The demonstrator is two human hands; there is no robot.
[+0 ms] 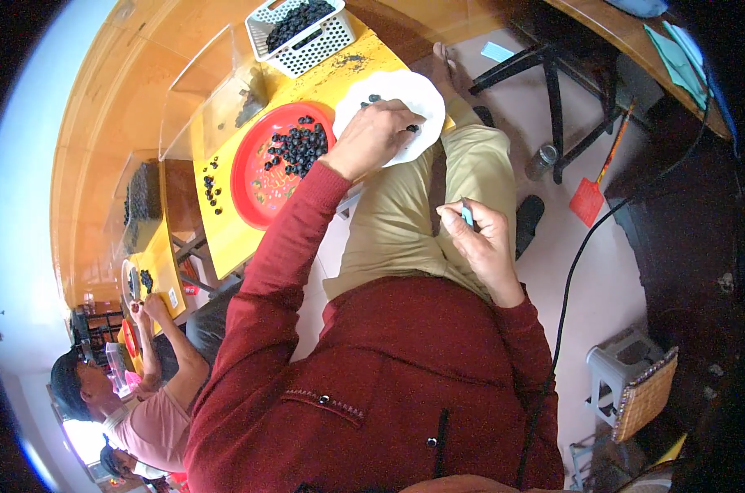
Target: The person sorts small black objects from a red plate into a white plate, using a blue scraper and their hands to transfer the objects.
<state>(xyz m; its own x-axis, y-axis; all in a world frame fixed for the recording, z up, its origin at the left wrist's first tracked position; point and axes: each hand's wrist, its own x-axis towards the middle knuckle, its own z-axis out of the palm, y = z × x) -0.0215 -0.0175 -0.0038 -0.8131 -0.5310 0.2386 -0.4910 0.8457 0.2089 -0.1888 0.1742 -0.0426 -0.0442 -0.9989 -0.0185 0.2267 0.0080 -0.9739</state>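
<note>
A white plate is seen on the yellow surface, at its edge nearest the person's lap, with a few dark berries on it. The left hand is laid over the plate, fingers curled together around the berries; whether one is pinched cannot be told. Just beside the plate, a red tray is noted, carrying a heap of the same dark berries. A few loose berries are scattered on the surface beyond the tray. A white perforated basket filled with berries is placed further along the surface. The right hand is held over the lap, well apart from the plate, closed on a small light-blue tool. Another person is seated at the lower left.
</note>
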